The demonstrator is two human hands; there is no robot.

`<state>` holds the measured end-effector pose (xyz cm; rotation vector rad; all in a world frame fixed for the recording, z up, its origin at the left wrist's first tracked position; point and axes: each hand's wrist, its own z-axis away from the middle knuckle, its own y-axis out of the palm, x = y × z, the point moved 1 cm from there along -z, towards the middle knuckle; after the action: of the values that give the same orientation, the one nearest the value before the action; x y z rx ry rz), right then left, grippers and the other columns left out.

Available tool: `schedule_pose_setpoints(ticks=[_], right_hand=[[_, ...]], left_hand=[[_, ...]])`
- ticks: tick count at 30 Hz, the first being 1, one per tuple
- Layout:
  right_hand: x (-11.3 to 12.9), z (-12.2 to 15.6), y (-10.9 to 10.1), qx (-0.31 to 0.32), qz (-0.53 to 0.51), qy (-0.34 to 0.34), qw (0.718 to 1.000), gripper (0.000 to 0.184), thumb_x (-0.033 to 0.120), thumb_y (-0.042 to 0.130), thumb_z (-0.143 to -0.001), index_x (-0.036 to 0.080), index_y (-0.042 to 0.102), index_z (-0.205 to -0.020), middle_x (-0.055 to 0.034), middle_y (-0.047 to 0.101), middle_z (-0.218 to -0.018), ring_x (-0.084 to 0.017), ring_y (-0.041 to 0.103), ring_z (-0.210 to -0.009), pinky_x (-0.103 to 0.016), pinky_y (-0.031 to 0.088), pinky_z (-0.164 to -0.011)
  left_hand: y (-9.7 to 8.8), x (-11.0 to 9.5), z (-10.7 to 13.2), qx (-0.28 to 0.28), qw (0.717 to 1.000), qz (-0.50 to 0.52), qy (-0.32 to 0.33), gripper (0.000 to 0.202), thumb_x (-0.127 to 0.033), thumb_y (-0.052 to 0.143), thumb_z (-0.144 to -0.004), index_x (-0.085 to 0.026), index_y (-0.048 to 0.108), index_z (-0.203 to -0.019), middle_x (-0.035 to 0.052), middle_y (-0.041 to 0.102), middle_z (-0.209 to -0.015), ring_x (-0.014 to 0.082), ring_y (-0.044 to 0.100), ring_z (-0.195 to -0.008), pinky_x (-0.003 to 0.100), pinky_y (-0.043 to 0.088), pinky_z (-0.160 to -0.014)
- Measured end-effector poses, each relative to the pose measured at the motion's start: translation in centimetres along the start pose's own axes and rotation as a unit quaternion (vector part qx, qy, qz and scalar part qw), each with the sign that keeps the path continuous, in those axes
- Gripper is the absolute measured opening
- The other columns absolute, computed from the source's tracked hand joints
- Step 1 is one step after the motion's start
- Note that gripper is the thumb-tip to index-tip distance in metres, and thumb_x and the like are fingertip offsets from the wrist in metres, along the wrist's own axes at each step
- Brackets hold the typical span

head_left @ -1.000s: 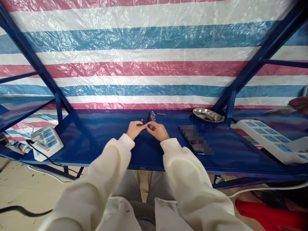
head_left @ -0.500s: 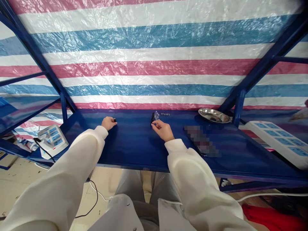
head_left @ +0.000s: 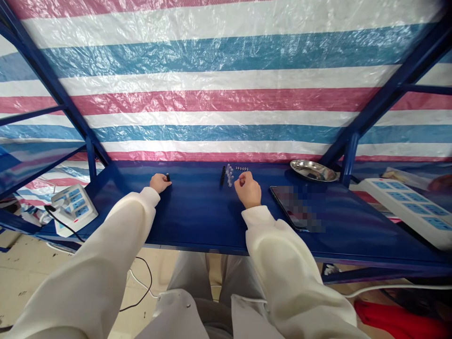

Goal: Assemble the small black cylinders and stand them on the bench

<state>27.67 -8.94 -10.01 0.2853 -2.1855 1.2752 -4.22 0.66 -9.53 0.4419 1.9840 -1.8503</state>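
My left hand (head_left: pixel 159 183) is on the left part of the blue table, its fingers pinching a small black cylinder (head_left: pixel 168 177) that stands upright. My right hand (head_left: pixel 249 190) is closed, fingertips curled together; what they hold, if anything, is hidden. It is just right of a row of small clear plastic pieces (head_left: pixel 230 175). Left of those runs a row of small black pieces (head_left: pixel 222 176). Behind the right hand lies a short row of tiny shiny metal pieces (head_left: pixel 242 168), too small to name.
A shiny metal dish (head_left: pixel 313 170) sits at the back right of the blue table (head_left: pixel 197 216). A phone (head_left: pixel 293 207), partly blurred, lies right of my right hand. White power strips stand at the left (head_left: pixel 76 209) and right (head_left: pixel 411 207). A striped plastic sheet (head_left: pixel 226 99) hangs behind.
My right hand has moved from the near end of the black row to the right, beside the clear pieces, and its fingers have curled in. The left hand keeps its place with the black cylinder.
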Motion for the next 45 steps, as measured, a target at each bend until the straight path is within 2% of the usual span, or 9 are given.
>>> schedule_pose_setpoints(ticks=[6, 13, 17, 21, 25, 30, 34, 39, 45], right_hand=[[0.2, 0.0, -0.3, 0.042, 0.042, 0.026, 0.998, 0.011, 0.019, 0.047, -0.08, 0.02, 0.049, -0.091, -0.0024, 0.062, -0.073, -0.016, 0.056, -0.065, -0.024, 0.027, -0.056], [-0.4, 0.0, 0.1, 0.116, 0.09, 0.055, 0.988, 0.029, 0.019, 0.048, -0.081, 0.014, 0.046, -0.11, -0.0087, 0.066, -0.089, -0.021, 0.061, -0.083, -0.027, 0.034, -0.062], [-0.7, -0.1, 0.6, 0.142, 0.117, 0.041, 0.982, 0.024, 0.018, 0.047, -0.081, 0.013, 0.054, -0.104, -0.0115, 0.065, -0.099, -0.023, 0.06, -0.093, -0.029, 0.039, -0.069], [-0.7, 0.0, 1.1, 0.151, 0.13, 0.012, 0.98, 0.019, 0.021, 0.047, -0.083, 0.014, 0.061, -0.095, -0.0116, 0.064, -0.103, -0.023, 0.058, -0.098, -0.029, 0.04, -0.074], [-0.5, 0.1, 1.4, 0.151, 0.143, -0.001, 0.978, 0.021, 0.027, 0.05, -0.084, 0.014, 0.062, -0.096, -0.0118, 0.062, -0.105, -0.024, 0.056, -0.101, -0.03, 0.041, -0.076], [-0.5, 0.0, 1.6, 0.153, 0.144, 0.001, 0.978, 0.023, 0.03, 0.053, -0.084, 0.014, 0.062, -0.099, -0.012, 0.062, -0.106, -0.024, 0.056, -0.102, -0.031, 0.041, -0.077], [-0.7, 0.0, 1.7, 0.149, 0.137, -0.001, 0.979, 0.022, 0.03, 0.053, -0.084, 0.015, 0.061, -0.098, -0.0118, 0.062, -0.105, -0.024, 0.056, -0.102, -0.031, 0.042, -0.078], [-0.6, 0.0, 1.7, 0.15, 0.131, 0.004, 0.98, 0.021, 0.03, 0.053, -0.084, 0.016, 0.061, -0.097, -0.0108, 0.063, -0.105, -0.022, 0.056, -0.101, -0.03, 0.041, -0.078], [-0.2, -0.1, 1.7, 0.16, 0.136, 0.023, 0.977, 0.023, 0.029, 0.052, -0.084, 0.014, 0.06, -0.1, -0.0112, 0.062, -0.108, -0.024, 0.056, -0.104, -0.031, 0.041, -0.079]], left_hand=[[0.3, -0.2, 0.0, 0.01, 1.0, -0.007, 0.002, 0.013, -0.029, 0.066, -0.067, -0.017, 0.061, -0.065, 0.0048, 0.068, -0.076, 0.0192, 0.063, -0.076, 0.027, 0.044, -0.068], [0.0, 0.3, -0.1, 0.021, 0.999, 0.043, 0.007, 0.024, -0.033, 0.073, -0.057, -0.017, 0.057, -0.067, 0.0026, 0.063, -0.073, 0.0183, 0.06, -0.073, 0.028, 0.045, -0.069], [-0.4, 0.4, 1.2, -0.12, 0.982, 0.143, -0.014, 0.04, -0.032, 0.075, -0.056, -0.016, 0.052, -0.084, 0.0011, 0.057, -0.08, 0.0132, 0.055, -0.069, 0.027, 0.046, -0.068], [-0.9, -1.5, 4.2, -0.212, 0.943, 0.24, 0.09, 0.027, -0.028, 0.062, -0.071, -0.017, 0.047, -0.091, -0.0005, 0.053, -0.082, 0.0076, 0.048, -0.059, 0.023, 0.044, -0.061], [-0.4, -4.6, 7.7, -0.165, 0.931, 0.217, 0.241, 0.017, -0.026, 0.054, -0.079, -0.018, 0.05, -0.093, 0.0013, 0.055, -0.084, 0.0099, 0.052, -0.066, 0.024, 0.045, -0.062], [3.2, -8.8, 10.5, -0.019, 0.922, 0.126, 0.367, 0.033, -0.022, 0.05, -0.081, -0.017, 0.049, -0.114, 0.0094, 0.058, -0.104, 0.0189, 0.055, -0.096, 0.037, 0.045, -0.089], [6.4, -12.3, 10.9, 0.07, 0.938, 0.039, 0.338, 0.066, -0.025, 0.05, -0.082, -0.017, 0.023, -0.141, 0.0155, 0.043, -0.133, 0.027, 0.042, -0.12, 0.045, 0.039, -0.098], [8.0, -15.1, 10.4, 0.034, 0.961, -0.065, 0.267, 0.064, -0.026, 0.04, -0.087, -0.019, 0.016, -0.145, 0.0149, 0.035, -0.141, 0.0307, 0.038, -0.122, 0.047, 0.039, -0.093], [9.3, -15.0, 10.2, 0.003, 0.952, -0.132, 0.277, 0.055, -0.02, 0.034, -0.089, -0.021, 0.024, -0.143, 0.014, 0.038, -0.14, 0.0285, 0.038, -0.12, 0.044, 0.038, -0.09]])
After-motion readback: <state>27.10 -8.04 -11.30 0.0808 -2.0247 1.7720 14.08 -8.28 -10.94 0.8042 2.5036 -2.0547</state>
